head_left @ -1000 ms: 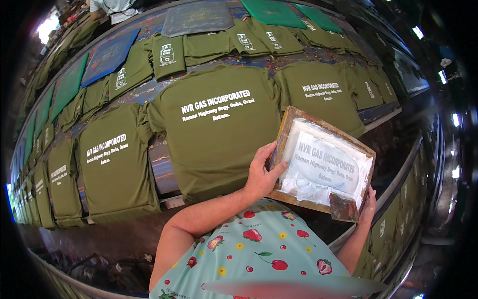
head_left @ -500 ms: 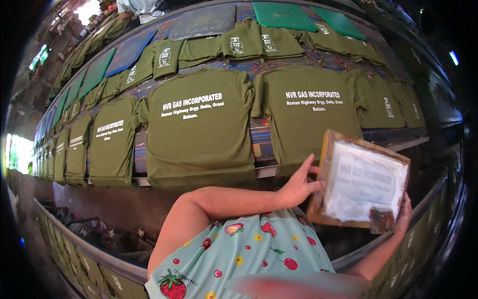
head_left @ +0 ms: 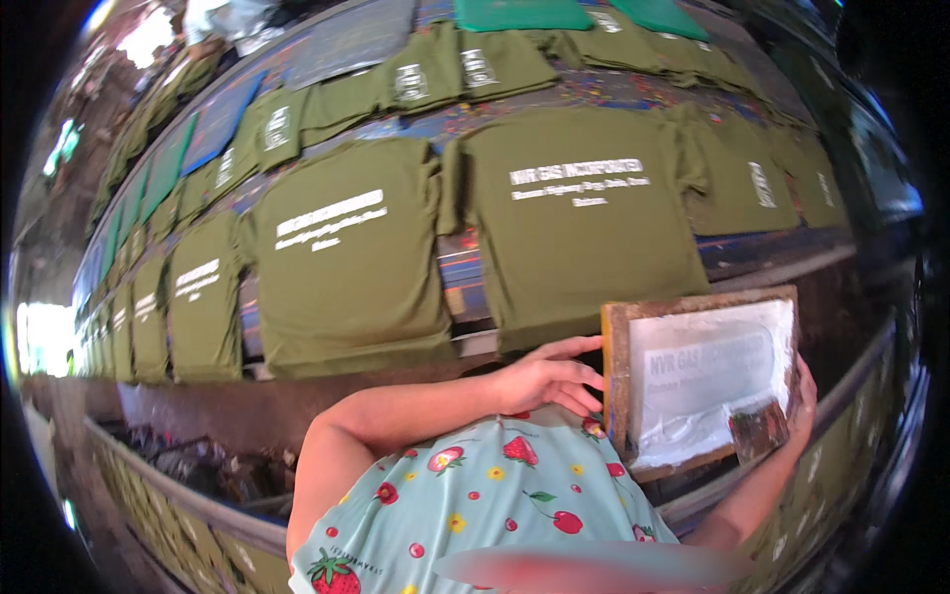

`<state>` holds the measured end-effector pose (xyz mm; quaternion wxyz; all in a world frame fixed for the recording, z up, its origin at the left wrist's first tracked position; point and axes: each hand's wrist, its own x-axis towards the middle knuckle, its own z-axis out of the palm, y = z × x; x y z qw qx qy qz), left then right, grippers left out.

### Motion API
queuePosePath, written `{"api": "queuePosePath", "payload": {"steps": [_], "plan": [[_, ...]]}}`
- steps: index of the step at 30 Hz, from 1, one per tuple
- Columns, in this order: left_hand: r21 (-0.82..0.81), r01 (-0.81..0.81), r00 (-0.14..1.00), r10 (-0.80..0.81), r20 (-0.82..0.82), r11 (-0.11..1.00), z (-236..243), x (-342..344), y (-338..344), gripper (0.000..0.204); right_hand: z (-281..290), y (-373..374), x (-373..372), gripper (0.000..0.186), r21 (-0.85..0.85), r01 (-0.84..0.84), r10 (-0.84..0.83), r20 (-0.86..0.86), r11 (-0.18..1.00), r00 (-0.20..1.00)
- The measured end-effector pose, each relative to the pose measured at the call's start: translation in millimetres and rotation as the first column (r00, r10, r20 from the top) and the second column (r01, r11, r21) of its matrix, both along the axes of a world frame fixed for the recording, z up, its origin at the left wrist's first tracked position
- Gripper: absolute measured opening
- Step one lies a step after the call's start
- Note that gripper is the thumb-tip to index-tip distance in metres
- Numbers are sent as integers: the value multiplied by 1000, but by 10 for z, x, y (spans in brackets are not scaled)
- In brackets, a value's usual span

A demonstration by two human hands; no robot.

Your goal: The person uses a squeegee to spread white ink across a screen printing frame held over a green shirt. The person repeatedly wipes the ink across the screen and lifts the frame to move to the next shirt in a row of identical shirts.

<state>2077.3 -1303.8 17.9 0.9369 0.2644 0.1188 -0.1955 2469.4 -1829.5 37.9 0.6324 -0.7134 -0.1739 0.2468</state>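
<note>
A wooden-rimmed screen printing frame [head_left: 616, 396] is held up at my right front, its mesh smeared with white ink and showing reversed-tone lettering. My right hand [head_left: 806, 404] grips its right side, the fingers partly hidden behind the rim. A small brown squeegee [head_left: 760, 432] rests tilted at the frame's lower right corner, next to that hand. My left hand [head_left: 556, 380] is at the frame's left edge with fingers apart, the fingertips at or just short of the wood. Beyond the frame lies an olive T-shirt [head_left: 584, 247] with white print; another printed T-shirt [head_left: 346, 277] lies to its left.
More olive shirts [head_left: 203, 307] line the long table [head_left: 465, 262] on both sides. Blue, grey and green boards [head_left: 524, 14] stand along its middle and far side. A rail with hanging shirts [head_left: 198, 495] runs behind me. A person [head_left: 223, 20] is at the far left.
The frame has turned more level and come slightly lower, with both hands moving along with it. My view has shifted right, so the shirts sit further left.
</note>
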Motion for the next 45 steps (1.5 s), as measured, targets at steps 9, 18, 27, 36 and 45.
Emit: {"api": "queuePosePath", "payload": {"steps": [9, 18, 27, 36, 45], "plan": [[861, -498, 847, 153, 509, -104, -280, 380, 730, 38, 534, 266, -175, 89, -44, 64, -61, 64, 997, 996], [660, 116, 975, 212, 68, -742, -727, 1048, 1208, 112, 522, 321, 769, 93, -54, 37, -34, 52, 998, 998], [576, 200, 946, 310, 98, -792, -831, 2308, 841, 110, 302, -171, 2290, 92, 11, -26, 27, -51, 1000, 998], [610, 60, 983, 154, 102, -790, -850, 3831, 188, 105, 232, -829, 2739, 91, -43, 6, -6, -15, 999, 1000], [688, -684, 700, 45, 712, -243, -660, 3248, -606, 57, 60, -1176, 2550, 88, 33, 35, -34, -41, 999, 999]]}}
